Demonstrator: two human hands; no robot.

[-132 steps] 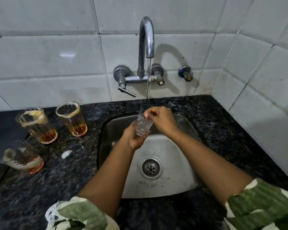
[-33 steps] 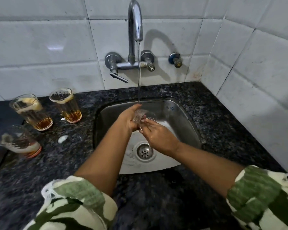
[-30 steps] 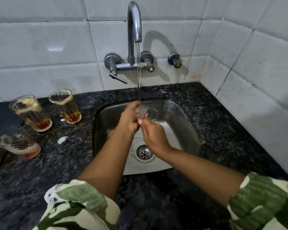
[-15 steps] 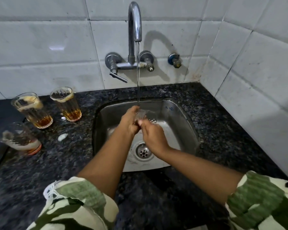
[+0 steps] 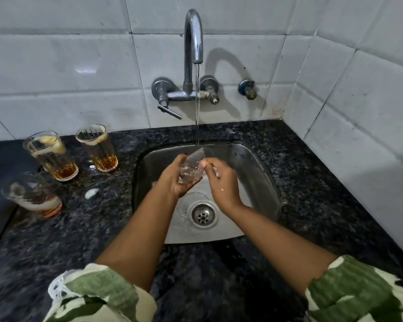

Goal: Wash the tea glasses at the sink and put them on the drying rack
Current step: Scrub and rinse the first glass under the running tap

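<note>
A clear tea glass [image 5: 192, 167] is tilted under the running water over the steel sink [image 5: 253, 173]. My left hand [image 5: 176, 180] cups it from below and grips its base. The fingers of my right hand [image 5: 221, 180] touch the glass near its rim, fingertips curled against it. Three used tea glasses stand on the black granite counter to the left: one with tea at the back [image 5: 97, 148], one with tea and foam [image 5: 50, 155], and a foamy one nearest the edge [image 5: 32, 194].
A chrome wall tap [image 5: 193, 36] runs a thin stream into the sink. Its lever [image 5: 169, 110] points forward left. A drain [image 5: 203, 214] sits at the sink's middle. A blob of foam [image 5: 91, 193] lies on the counter. Tiled walls close the back and right.
The glass has tipped from lying low between both hands to tilted mouth-up under the stream. My right hand has slid from its rim to its side.
</note>
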